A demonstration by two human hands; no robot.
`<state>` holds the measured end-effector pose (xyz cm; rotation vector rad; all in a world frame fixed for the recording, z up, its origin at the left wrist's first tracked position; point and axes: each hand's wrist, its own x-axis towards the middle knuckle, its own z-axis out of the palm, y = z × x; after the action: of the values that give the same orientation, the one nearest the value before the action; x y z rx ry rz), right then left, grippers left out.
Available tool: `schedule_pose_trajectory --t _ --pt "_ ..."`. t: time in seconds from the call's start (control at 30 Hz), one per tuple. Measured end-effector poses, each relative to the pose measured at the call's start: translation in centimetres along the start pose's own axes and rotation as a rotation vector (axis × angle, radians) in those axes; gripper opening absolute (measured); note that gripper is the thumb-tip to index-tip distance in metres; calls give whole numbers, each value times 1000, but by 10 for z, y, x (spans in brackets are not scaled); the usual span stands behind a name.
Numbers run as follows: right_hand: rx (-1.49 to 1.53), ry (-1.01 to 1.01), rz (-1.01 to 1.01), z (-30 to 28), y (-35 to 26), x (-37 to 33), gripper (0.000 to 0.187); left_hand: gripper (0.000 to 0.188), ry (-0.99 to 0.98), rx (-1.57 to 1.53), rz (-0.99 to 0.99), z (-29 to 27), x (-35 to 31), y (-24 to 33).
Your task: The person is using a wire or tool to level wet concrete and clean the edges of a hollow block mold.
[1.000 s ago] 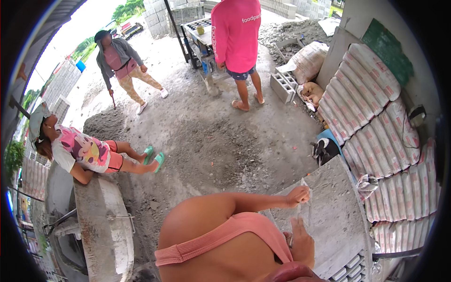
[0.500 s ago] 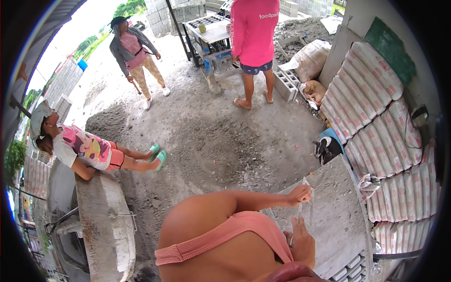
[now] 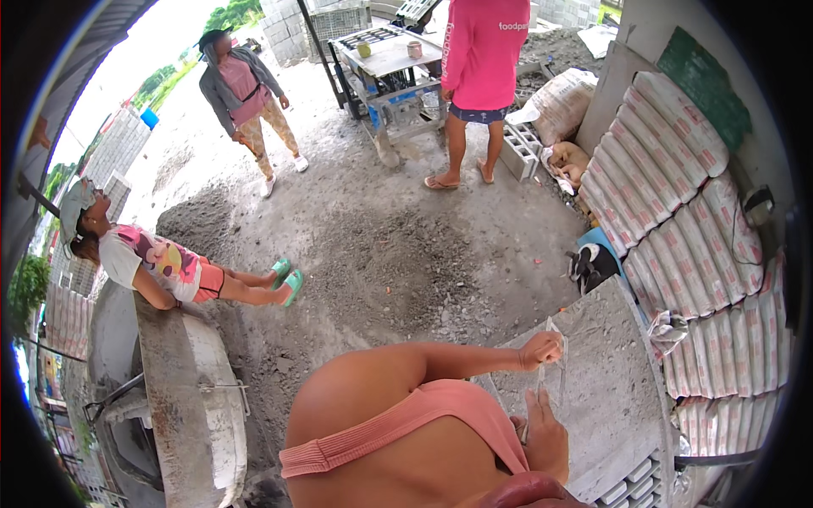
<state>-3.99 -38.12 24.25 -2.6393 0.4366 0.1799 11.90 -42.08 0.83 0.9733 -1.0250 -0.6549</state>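
My left hand point(image 3: 542, 349) is closed in a fist on a strip of thin clear plastic point(image 3: 554, 328), which looks like a bag or wrapper. Part of the plastic hangs down toward my right hand point(image 3: 546, 440). Two fingers of that hand point up, side by side, with their tips near the plastic. Its other fingers curl in, and a thin pale edge shows by the thumb; what it is I cannot make out. Both hands are above a dusty concrete-grey slab point(image 3: 605, 356).
Stacked cement sacks point(image 3: 694, 245) line the right wall. A black-and-white animal point(image 3: 593, 267) and a tan dog point(image 3: 569, 161) lie near them. One person leans by a mixer-like drum point(image 3: 212, 398); two stand farther off, one near a metal machine table point(image 3: 385, 55). Gravelly sand point(image 3: 389, 271) covers the middle floor.
The person in pink has shifted right, uncovering a cup on the machine table. The person at left has tipped slightly. My hands stay nearly still with the plastic.
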Motion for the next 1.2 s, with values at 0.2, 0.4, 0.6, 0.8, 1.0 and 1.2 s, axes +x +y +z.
schedule_pose_trajectory --t 0.2,0.4,0.6,0.8,1.0,1.2 --pt "-20 12 -15 1 3 -2 45 57 -24 -11 -53 1 1 -1" --pt "31 16 23 -1 4 -3 44 54 -4 -68 -5 2 1 3" --pt "43 6 36 -4 5 -6 44 52 1 -18 -18 4 1 -1" --pt "20 10 24 -4 7 -6 43 54 23 69 73 6 3 7" --pt "38 18 40 -6 8 -7 43 60 68 70 63 9 6 12" --pt "59 27 32 -6 7 -8 43 59 10 59 -42 6 2 11"
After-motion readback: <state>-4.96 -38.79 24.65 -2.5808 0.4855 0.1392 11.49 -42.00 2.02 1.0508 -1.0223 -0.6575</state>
